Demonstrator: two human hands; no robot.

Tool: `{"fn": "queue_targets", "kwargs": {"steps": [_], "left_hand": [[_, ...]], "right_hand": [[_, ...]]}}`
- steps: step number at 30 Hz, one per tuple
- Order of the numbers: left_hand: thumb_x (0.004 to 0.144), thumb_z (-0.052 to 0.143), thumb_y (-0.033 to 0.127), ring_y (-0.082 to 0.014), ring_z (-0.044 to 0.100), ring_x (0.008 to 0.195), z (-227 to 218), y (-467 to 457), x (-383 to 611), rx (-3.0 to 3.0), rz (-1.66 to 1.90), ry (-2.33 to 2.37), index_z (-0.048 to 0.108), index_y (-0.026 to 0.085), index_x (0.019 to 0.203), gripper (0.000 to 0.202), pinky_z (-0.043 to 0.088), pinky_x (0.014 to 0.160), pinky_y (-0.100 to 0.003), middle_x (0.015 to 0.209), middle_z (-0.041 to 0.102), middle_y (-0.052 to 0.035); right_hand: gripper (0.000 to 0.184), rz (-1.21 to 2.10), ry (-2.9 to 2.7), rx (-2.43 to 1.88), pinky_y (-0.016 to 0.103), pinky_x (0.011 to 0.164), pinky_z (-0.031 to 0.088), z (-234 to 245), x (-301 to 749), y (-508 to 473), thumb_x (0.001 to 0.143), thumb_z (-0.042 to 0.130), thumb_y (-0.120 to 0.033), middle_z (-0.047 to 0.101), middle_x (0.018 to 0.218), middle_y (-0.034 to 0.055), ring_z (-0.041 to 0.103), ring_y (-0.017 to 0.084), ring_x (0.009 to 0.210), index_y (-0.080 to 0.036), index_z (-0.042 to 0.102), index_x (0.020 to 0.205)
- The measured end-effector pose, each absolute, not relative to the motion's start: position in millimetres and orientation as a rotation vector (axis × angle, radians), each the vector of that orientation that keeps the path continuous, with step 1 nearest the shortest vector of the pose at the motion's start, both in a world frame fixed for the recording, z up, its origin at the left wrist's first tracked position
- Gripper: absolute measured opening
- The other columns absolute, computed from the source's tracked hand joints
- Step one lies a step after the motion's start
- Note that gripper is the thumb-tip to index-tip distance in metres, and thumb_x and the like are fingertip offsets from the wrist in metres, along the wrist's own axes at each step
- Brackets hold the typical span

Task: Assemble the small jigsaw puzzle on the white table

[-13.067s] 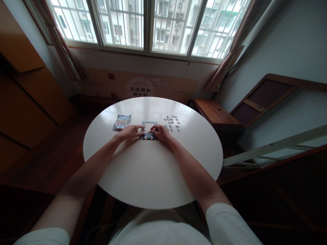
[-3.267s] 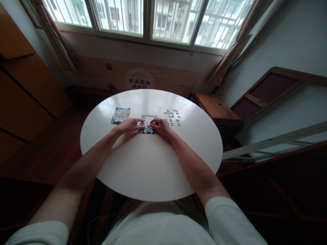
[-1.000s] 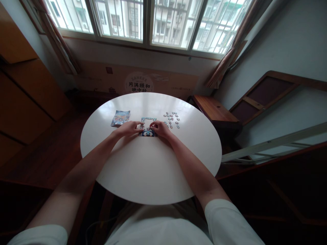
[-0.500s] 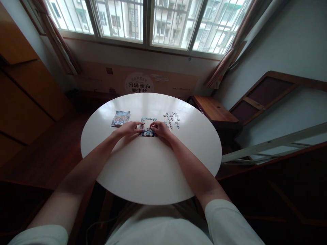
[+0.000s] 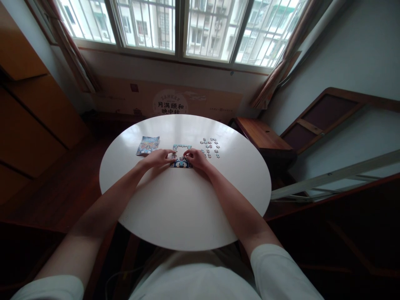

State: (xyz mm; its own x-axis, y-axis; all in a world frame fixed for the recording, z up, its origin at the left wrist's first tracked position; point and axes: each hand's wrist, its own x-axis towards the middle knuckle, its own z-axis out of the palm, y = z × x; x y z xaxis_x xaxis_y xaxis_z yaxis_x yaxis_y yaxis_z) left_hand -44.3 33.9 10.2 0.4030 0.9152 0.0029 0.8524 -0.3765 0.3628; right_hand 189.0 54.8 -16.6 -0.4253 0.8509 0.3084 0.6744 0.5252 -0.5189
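A small partly assembled jigsaw puzzle (image 5: 181, 155) lies on the round white table (image 5: 184, 208), its frame and lower rows joined and its middle bare. My left hand (image 5: 158, 158) rests at the puzzle's left edge with fingers curled and fingertips on the pieces. Against the right edge my right hand (image 5: 195, 158) sits with fingers pinched at the puzzle's middle; whether a piece is in them is too small to see. Several loose pieces (image 5: 210, 147) lie just right of the puzzle.
A printed picture card (image 5: 148, 145) lies left of my left hand. Beyond the table are a barred window (image 5: 181, 29), a cardboard panel with printed characters (image 5: 170, 104), a low wooden bench (image 5: 262, 139) to the right and wooden cabinets (image 5: 34, 108) to the left.
Both hands stay at the puzzle throughout, with only slight finger shifts over its middle. The view has tilted a little between frames.
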Motion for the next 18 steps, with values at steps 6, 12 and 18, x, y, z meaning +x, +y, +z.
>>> {"fn": "queue_targets", "kwargs": {"steps": [6,12,18], "left_hand": [[0.085,0.054,0.058,-0.0160,0.057,0.064,9.5,34.9,-43.9,2.364,0.280,1.547,0.062,0.020,0.133,0.062,0.032,0.058,-0.024,0.075,0.068,-0.0027],[0.085,0.054,0.058,-0.0164,0.058,0.064,12.0,33.6,-43.2,2.359,0.267,1.546,0.062,0.020,0.133,0.062,0.033,0.058,-0.024,0.074,0.068,-0.0025],[0.085,0.054,0.058,-0.0164,0.057,0.063,8.9,34.9,-44.0,2.365,0.292,1.538,0.062,0.019,0.133,0.063,0.032,0.058,-0.024,0.074,0.067,-0.0027]], "right_hand": [[0.021,0.441,-2.223,-1.240,0.023,0.071,0.040,-16.8,189.0,55.3,0.081,0.059,-0.016,0.065,0.078,0.0014,0.055,0.013,0.071,-0.020,0.076,0.092],[0.020,0.432,-2.230,-1.242,0.023,0.069,0.039,-15.7,188.7,54.8,0.081,0.059,-0.016,0.065,0.077,0.0010,0.055,0.013,0.069,-0.020,0.076,0.092],[0.020,0.425,-2.225,-1.226,0.023,0.070,0.040,-17.8,189.1,55.9,0.081,0.059,-0.016,0.065,0.077,0.0011,0.055,0.013,0.070,-0.020,0.076,0.091]]}}
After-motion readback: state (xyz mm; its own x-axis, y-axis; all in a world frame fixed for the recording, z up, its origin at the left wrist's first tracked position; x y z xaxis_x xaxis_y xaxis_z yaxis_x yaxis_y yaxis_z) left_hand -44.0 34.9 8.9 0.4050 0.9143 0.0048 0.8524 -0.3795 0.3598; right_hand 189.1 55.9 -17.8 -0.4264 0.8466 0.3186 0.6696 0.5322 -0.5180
